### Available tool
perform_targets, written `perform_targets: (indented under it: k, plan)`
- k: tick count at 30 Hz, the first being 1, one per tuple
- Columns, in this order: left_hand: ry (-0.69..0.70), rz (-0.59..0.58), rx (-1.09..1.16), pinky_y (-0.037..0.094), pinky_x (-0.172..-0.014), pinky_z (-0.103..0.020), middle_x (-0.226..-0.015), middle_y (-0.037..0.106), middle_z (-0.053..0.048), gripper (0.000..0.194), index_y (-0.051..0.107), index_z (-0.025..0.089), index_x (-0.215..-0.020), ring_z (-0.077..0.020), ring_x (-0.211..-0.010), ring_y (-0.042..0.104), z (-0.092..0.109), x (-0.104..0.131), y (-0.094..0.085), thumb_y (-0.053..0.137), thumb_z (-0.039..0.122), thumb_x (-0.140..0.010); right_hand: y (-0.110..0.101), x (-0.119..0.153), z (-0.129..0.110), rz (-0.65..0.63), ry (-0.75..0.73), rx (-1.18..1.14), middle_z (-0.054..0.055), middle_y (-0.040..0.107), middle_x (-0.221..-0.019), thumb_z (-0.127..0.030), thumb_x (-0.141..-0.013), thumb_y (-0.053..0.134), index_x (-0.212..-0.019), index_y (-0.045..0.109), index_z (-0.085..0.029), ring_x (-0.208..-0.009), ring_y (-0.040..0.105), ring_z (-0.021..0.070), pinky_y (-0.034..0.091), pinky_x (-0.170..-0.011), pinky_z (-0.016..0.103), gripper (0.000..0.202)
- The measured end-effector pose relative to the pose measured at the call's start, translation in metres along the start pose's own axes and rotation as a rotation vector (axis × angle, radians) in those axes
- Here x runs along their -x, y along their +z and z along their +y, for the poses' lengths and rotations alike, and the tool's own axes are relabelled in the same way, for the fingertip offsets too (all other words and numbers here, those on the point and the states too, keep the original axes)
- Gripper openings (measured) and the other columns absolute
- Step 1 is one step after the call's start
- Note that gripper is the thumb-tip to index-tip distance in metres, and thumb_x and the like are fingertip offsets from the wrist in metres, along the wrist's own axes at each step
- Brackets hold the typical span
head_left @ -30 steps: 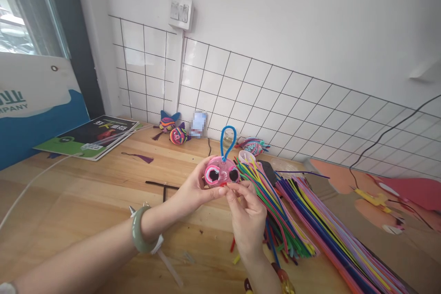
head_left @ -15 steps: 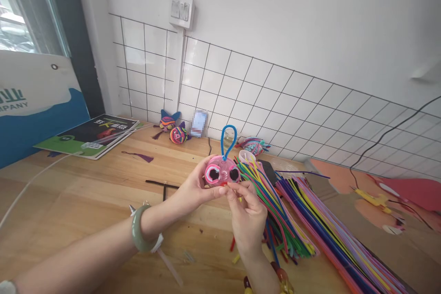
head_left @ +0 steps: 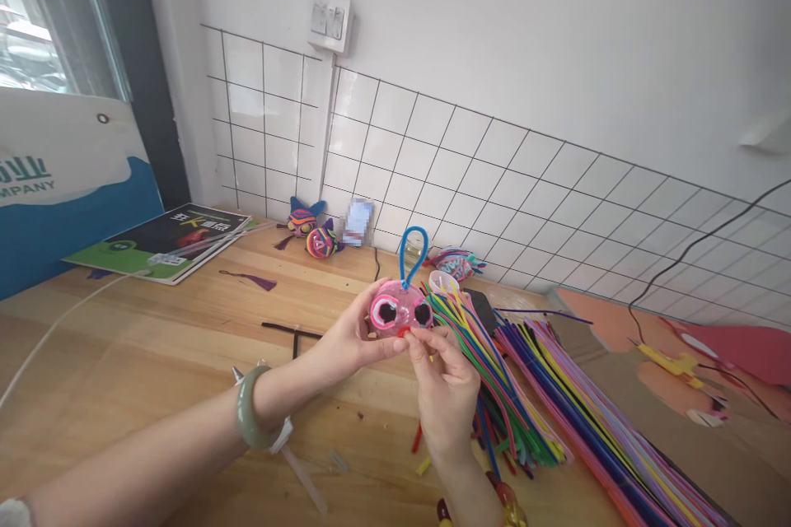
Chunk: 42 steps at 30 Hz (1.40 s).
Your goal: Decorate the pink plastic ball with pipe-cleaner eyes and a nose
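Pink big-eyed ornament [head_left: 404, 311], frame centre, wide axis near level. Left hand [head_left: 353, 338] curled round frame-left side. Right hand [head_left: 442, 370], nearer, pinches red piece [head_left: 403, 331] at lower edge.

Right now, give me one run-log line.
left hand: holds pink figure; right hand: touches red piece; blue loop: atop figure

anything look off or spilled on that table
Nothing looks spilled. A purple pipe cleaner lies crosswise by the far end of the rightmost bundle, out of line with it; clear scraps litter the table left of the right hand.
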<state>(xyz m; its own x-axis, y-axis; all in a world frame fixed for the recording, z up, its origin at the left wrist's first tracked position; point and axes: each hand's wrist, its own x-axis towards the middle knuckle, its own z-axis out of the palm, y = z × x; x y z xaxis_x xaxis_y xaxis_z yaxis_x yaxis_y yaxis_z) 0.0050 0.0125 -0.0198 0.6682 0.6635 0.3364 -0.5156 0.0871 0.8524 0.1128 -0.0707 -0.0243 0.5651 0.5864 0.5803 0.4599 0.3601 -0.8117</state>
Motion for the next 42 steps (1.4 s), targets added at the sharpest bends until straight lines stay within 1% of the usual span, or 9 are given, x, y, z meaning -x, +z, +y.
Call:
perform_targets:
  k: [2,7,12,17,20,23,26,35,42]
  plan:
    - [0.009,0.002,0.016,0.037,-0.102,-0.038,-0.135,0.05,-0.01,0.074,0.042,0.025,-0.134,-0.0258,-0.122,0.047,-0.002,0.0,0.0,0.076,0.019,-0.069,0.0,0.0,0.0,-0.002,0.001,0.002,0.001,0.059,-0.072,-0.03,-0.075,0.068,-0.076,0.071,-0.019,-0.07,0.057,0.0154,0.048,-0.064,0.028,0.011]
    - [-0.021,-0.002,0.05,0.039,-0.101,-0.039,-0.143,0.041,-0.009,0.082,0.036,0.032,-0.139,-0.0257,-0.124,0.046,-0.001,0.002,0.0,0.076,0.019,-0.069,-0.001,0.001,0.0,0.002,0.002,-0.019,0.001,0.057,-0.07,-0.03,-0.075,0.068,-0.077,0.071,-0.019,-0.067,0.055,0.0142,0.046,-0.06,0.027,0.011]
    - [-0.035,0.011,0.036,0.036,-0.102,-0.039,-0.138,0.047,-0.008,0.087,0.029,0.033,-0.142,-0.0242,-0.124,0.046,0.003,0.005,0.002,0.076,0.02,-0.07,0.0,0.003,-0.001,0.006,0.018,-0.064,0.002,0.058,-0.074,-0.029,-0.076,0.068,-0.078,0.071,-0.019,-0.07,0.056,0.0149,0.047,-0.059,0.026,0.01]
    - [-0.044,0.011,0.048,0.036,-0.103,-0.038,-0.137,0.048,-0.009,0.09,0.024,0.031,-0.144,-0.0237,-0.124,0.045,0.005,0.005,0.004,0.075,0.021,-0.071,0.0,0.003,-0.003,0.025,-0.02,-0.055,0.003,0.06,-0.074,-0.028,-0.076,0.068,-0.077,0.071,-0.019,-0.071,0.057,0.0154,0.048,-0.059,0.026,0.009]
    - [-0.053,0.004,0.042,0.037,-0.101,-0.037,-0.134,0.051,-0.009,0.085,0.028,0.029,-0.142,-0.0236,-0.123,0.046,0.006,0.004,0.005,0.075,0.022,-0.071,0.0,0.003,-0.002,0.033,-0.045,-0.031,0.003,0.06,-0.074,-0.028,-0.076,0.068,-0.077,0.071,-0.019,-0.07,0.058,0.0157,0.049,-0.06,0.027,0.009]
    - [-0.018,-0.007,0.01,0.038,-0.1,-0.035,-0.131,0.053,-0.009,0.073,0.04,0.026,-0.135,-0.024,-0.12,0.048,0.008,0.004,0.006,0.075,0.021,-0.071,0.0,0.003,-0.001,0.032,-0.077,-0.027,0.002,0.06,-0.074,-0.027,-0.077,0.067,-0.077,0.071,-0.02,-0.071,0.058,0.0153,0.049,-0.06,0.027,0.007]
    - [0.005,-0.03,-0.008,0.039,-0.098,-0.035,-0.128,0.055,-0.009,0.063,0.046,0.024,-0.13,-0.0244,-0.118,0.05,0.011,0.003,0.007,0.073,0.021,-0.073,0.0,0.004,0.0,0.026,-0.096,-0.016,0.002,0.06,-0.074,-0.026,-0.078,0.066,-0.08,0.071,-0.021,-0.072,0.058,0.0155,0.049,-0.061,0.027,0.007]
    - [-0.002,-0.054,0.015,0.038,-0.099,-0.035,-0.127,0.056,-0.008,0.058,0.047,0.024,-0.128,-0.0239,-0.117,0.05,0.012,0.003,0.008,0.071,0.019,-0.075,-0.002,0.006,0.004,-0.017,-0.203,0.035,0.001,0.06,-0.08,-0.019,-0.084,0.06,-0.09,0.068,-0.024,-0.076,0.058,0.0144,0.048,-0.065,0.026,0.011]
    - [-0.009,-0.029,0.022,0.039,-0.098,-0.035,-0.126,0.057,-0.009,0.054,0.051,0.023,-0.125,-0.0239,-0.115,0.051,0.016,0.003,0.01,0.071,0.019,-0.075,-0.004,0.004,0.011,-0.04,-0.338,0.115,0.002,0.059,-0.078,-0.015,-0.084,0.059,-0.098,0.067,-0.024,-0.072,0.057,0.0142,0.048,-0.06,0.028,0.019]
